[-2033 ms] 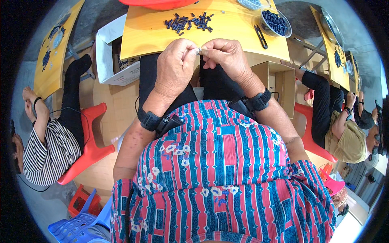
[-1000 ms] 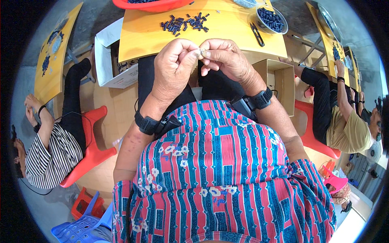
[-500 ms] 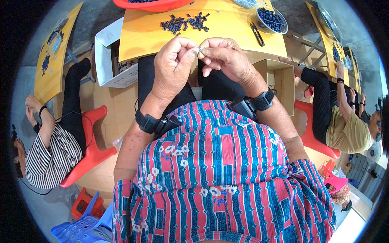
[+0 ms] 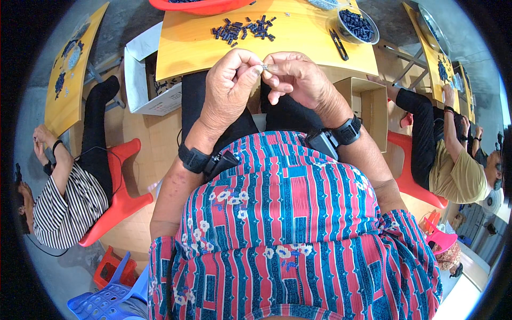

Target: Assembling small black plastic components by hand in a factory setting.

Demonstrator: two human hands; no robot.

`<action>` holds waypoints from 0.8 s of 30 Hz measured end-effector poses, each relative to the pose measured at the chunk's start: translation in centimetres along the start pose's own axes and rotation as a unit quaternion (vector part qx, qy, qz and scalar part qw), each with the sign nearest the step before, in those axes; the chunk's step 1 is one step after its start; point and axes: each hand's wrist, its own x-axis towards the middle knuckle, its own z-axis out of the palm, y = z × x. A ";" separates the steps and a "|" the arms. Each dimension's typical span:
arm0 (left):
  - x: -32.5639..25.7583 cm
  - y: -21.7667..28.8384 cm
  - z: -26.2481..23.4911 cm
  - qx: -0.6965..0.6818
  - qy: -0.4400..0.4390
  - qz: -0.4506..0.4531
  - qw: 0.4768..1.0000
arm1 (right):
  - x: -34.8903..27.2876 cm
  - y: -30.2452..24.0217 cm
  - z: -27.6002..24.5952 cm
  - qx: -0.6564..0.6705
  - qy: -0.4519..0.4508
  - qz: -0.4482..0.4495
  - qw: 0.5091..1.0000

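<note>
The left hand [image 4: 229, 88] and right hand [image 4: 296, 77] meet fingertip to fingertip just below the near edge of the yellow surface [image 4: 202, 53], both pinching one tiny pale part [image 4: 264, 66] between them (too small to tell what it is). At 12 o'clock from the hands lies a scatter of small dark pieces [image 4: 242, 28]; at 1 o'clock, black snips [image 4: 338, 44] and a bowl [image 4: 358, 25] of more dark pieces. An open cardboard box [image 4: 368, 104] stands at 3 o'clock.

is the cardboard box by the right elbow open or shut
Open: the cardboard box beside the right hand has its top flaps spread, showing the inner walls. What it holds cannot be told.
</note>
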 end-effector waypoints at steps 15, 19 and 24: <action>-0.1 0.2 -0.1 0.000 0.031 -0.010 0.999 | -0.1 0.2 1.5 -0.473 0.163 -0.233 0.834; -0.1 0.2 -0.2 -0.050 0.029 -0.046 0.997 | 0.0 -0.3 1.8 -0.556 0.150 -0.327 0.749; 0.1 0.4 -0.5 -0.018 -0.005 -0.086 0.996 | 0.2 -0.1 1.5 -0.651 0.132 -0.362 0.654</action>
